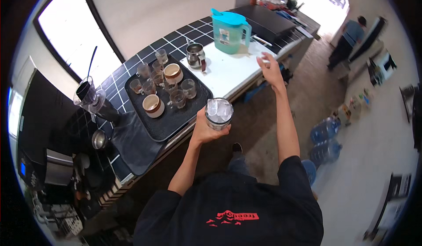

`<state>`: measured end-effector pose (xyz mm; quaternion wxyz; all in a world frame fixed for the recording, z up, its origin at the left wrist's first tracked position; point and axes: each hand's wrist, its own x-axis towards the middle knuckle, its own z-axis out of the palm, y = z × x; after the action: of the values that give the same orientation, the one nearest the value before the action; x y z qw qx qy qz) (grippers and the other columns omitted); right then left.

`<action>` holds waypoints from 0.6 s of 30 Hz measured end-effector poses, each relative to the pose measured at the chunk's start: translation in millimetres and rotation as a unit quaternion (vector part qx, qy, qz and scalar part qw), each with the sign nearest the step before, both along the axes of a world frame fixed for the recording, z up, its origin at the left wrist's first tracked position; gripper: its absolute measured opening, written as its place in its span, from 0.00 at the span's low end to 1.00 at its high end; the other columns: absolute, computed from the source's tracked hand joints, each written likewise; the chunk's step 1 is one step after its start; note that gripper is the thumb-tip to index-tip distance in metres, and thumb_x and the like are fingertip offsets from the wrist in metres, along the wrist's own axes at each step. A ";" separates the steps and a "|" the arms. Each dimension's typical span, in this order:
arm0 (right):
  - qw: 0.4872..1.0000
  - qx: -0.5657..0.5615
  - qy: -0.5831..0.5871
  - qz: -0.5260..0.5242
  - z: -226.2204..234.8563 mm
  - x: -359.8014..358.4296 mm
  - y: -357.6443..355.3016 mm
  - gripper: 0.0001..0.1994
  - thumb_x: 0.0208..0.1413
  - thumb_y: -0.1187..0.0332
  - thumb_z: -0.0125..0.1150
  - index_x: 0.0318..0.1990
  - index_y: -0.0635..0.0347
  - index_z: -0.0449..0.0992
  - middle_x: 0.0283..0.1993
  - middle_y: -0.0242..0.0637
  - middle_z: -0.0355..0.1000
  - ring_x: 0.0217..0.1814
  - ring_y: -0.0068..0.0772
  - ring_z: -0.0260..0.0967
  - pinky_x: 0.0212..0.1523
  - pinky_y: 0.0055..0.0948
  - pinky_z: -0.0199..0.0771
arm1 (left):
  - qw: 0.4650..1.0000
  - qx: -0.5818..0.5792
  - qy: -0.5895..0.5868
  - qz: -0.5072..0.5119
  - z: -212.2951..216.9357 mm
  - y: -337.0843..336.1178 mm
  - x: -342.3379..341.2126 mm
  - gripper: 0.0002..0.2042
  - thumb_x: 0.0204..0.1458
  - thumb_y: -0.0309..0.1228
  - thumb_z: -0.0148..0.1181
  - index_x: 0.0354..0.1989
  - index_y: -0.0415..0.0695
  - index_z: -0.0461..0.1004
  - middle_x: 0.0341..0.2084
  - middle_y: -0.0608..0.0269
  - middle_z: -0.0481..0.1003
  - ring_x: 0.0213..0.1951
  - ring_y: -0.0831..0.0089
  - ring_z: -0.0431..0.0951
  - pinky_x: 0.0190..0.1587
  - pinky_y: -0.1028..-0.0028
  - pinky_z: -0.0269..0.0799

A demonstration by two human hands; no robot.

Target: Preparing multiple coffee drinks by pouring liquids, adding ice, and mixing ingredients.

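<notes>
My left hand (205, 131) is wrapped around a clear glass (216, 123), held upright just off the counter's front edge. Ice cubes (219, 108) fill the glass to near its rim. My right hand (270, 70) is raised with its fingers apart, holding nothing, over the right end of a white board (220, 76). The nearest thing to it is a teal plastic pitcher (226, 35) with a blue lid, standing on the board's far side. A metal pot (194, 54) with a brown handle sits at the board's left.
A black tray (160, 131) bears several glass cups and two brown-and-cream bowls (153, 105). Left of it are a blender (94, 101), a dark cloth (136, 140) and a metal bowl (99, 138). Large water jugs (325, 131) stand at right. Another person (347, 41) stands farther back.
</notes>
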<state>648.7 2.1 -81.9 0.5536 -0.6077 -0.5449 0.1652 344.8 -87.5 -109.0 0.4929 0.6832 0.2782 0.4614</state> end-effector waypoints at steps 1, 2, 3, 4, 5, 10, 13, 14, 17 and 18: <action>1.000 0.016 0.013 -0.006 -2.6 16.3 29.2 0.30 0.56 0.53 0.64 0.60 0.63 0.66 0.55 0.49 0.69 0.50 0.39 0.71 0.48 0.32 0.72 | 1.000 0.010 0.004 0.008 1.7 14.0 13.7 0.28 0.30 0.32 0.74 0.43 0.36 0.73 0.36 0.62 0.77 0.40 0.75 0.76 0.49 0.73 0.71; 0.999 0.030 0.021 -0.021 -8.6 32.8 57.2 0.32 0.55 0.50 0.64 0.60 0.63 0.66 0.57 0.49 0.68 0.54 0.40 0.69 0.52 0.35 0.70 | 1.000 0.017 0.008 0.015 6.1 23.6 28.9 0.28 0.30 0.32 0.74 0.44 0.36 0.73 0.36 0.62 0.77 0.40 0.75 0.76 0.48 0.73 0.71; 0.998 0.045 0.051 -0.014 -11.4 51.0 87.6 0.33 0.55 0.48 0.63 0.60 0.63 0.66 0.57 0.49 0.67 0.55 0.40 0.68 0.53 0.35 0.69 | 1.000 0.004 -0.004 0.027 11.4 32.1 44.7 0.28 0.30 0.32 0.74 0.43 0.36 0.73 0.36 0.62 0.77 0.39 0.75 0.76 0.47 0.73 0.72; 0.995 0.051 0.087 -0.005 -16.6 59.2 112.1 0.34 0.55 0.45 0.63 0.59 0.64 0.66 0.57 0.49 0.67 0.56 0.40 0.67 0.54 0.36 0.68 | 0.999 -0.002 -0.001 0.043 9.5 40.0 54.1 0.28 0.30 0.32 0.74 0.43 0.36 0.73 0.36 0.62 0.77 0.39 0.75 0.76 0.47 0.73 0.72; 0.996 0.064 0.067 -0.007 -12.2 62.6 135.2 0.34 0.55 0.44 0.61 0.58 0.65 0.67 0.54 0.47 0.69 0.54 0.37 0.68 0.54 0.35 0.67 | 0.999 -0.004 0.012 0.046 7.4 51.6 60.3 0.28 0.30 0.31 0.73 0.43 0.36 0.72 0.35 0.62 0.77 0.38 0.75 0.76 0.47 0.73 0.72; 0.987 0.068 0.075 0.122 -22.0 59.4 187.9 0.30 0.57 0.44 0.60 0.50 0.66 0.72 0.45 0.39 0.73 0.48 0.29 0.69 0.49 0.30 0.68 | 0.993 0.010 0.021 0.118 9.7 90.1 102.5 0.28 0.30 0.33 0.74 0.42 0.35 0.72 0.34 0.61 0.77 0.37 0.75 0.76 0.46 0.73 0.72; 0.953 0.091 0.133 0.257 -17.4 52.4 192.3 0.22 0.58 0.50 0.61 0.41 0.64 0.74 0.29 0.30 0.69 0.29 0.19 0.65 0.31 0.22 0.65 | 0.988 -0.005 0.019 0.152 2.5 107.3 114.9 0.26 0.30 0.32 0.74 0.40 0.37 0.72 0.34 0.62 0.77 0.36 0.75 0.75 0.45 0.73 0.72; 0.951 0.087 0.138 0.262 -17.7 53.1 196.3 0.22 0.58 0.50 0.61 0.41 0.64 0.74 0.29 0.30 0.69 0.29 0.19 0.65 0.31 0.22 0.65 | 0.987 -0.005 0.012 0.160 0.8 111.9 118.4 0.23 0.30 0.32 0.74 0.38 0.39 0.73 0.32 0.64 0.76 0.34 0.76 0.75 0.43 0.73 0.73; 0.900 0.002 0.319 0.295 -7.3 49.2 202.1 0.21 0.56 0.49 0.63 0.30 0.61 0.73 0.21 0.28 0.65 0.22 0.17 0.60 0.24 0.21 0.59 | 0.982 -0.012 0.035 0.187 1.7 119.0 125.3 0.24 0.30 0.32 0.74 0.38 0.39 0.74 0.32 0.63 0.77 0.35 0.75 0.76 0.43 0.73 0.73; 0.908 -0.007 0.334 0.254 -2.8 44.3 203.0 0.21 0.55 0.50 0.64 0.26 0.59 0.71 0.18 0.27 0.62 0.18 0.17 0.57 0.21 0.21 0.56 | 0.981 -0.016 0.038 0.191 0.6 120.8 125.5 0.24 0.30 0.32 0.74 0.38 0.39 0.74 0.32 0.63 0.77 0.35 0.75 0.76 0.43 0.73 0.73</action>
<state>692.9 205.2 -84.7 0.6386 -0.3619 -0.4628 0.4971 470.3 33.3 -108.3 0.3954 0.6271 0.4292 0.5159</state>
